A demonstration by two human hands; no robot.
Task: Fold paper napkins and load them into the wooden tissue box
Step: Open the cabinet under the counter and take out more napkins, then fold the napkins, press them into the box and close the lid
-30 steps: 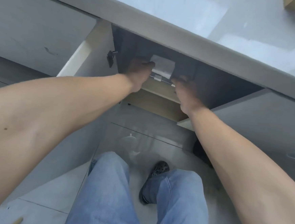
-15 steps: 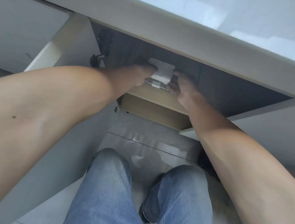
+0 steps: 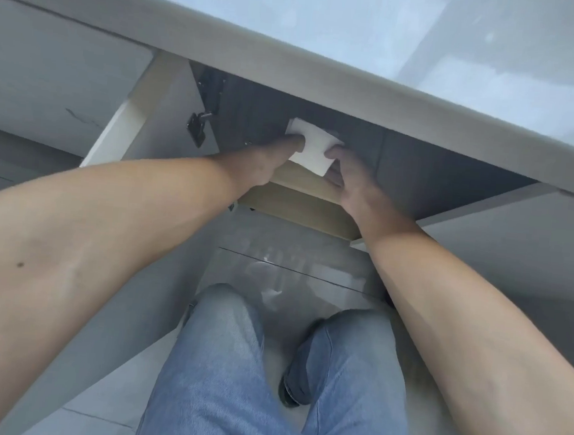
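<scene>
1. Under the grey countertop [image 3: 291, 63], inside an open cabinet, the person reaches in with both bare arms toward a wooden tissue box [image 3: 300, 204] that sits on the cabinet floor near its front edge.
2. Above the box's top, between the two hands, a stack of white paper napkins [image 3: 313, 149] is held square and flat-faced, already folded as far as I can judge from its tidy rectangular outline.
3. Folding therefore looks finished for this batch; loading seems to be the step in hand, since the stack's lower edge meets the top of the box while most of it stands clear above.
4. Whether the box already holds earlier napkins cannot be told, because its opening is hidden behind the hands and the stack.
5. On the stack's left edge, the left hand [image 3: 266, 162] presses with extended fingers, closed lightly against the paper rather than wrapped around it.
6. Opposite it, the right hand [image 3: 349, 176] pinches the right edge between thumb and curled fingers, so the napkins are clamped from both sides.
7. Neither hand is spread wide; both are narrowed to the width of the stack and touch nothing else that I can see, though the right palm may rest on the box top.
8. What remains, in my judgement, is to push the stack fully down and seat it evenly.
</scene>
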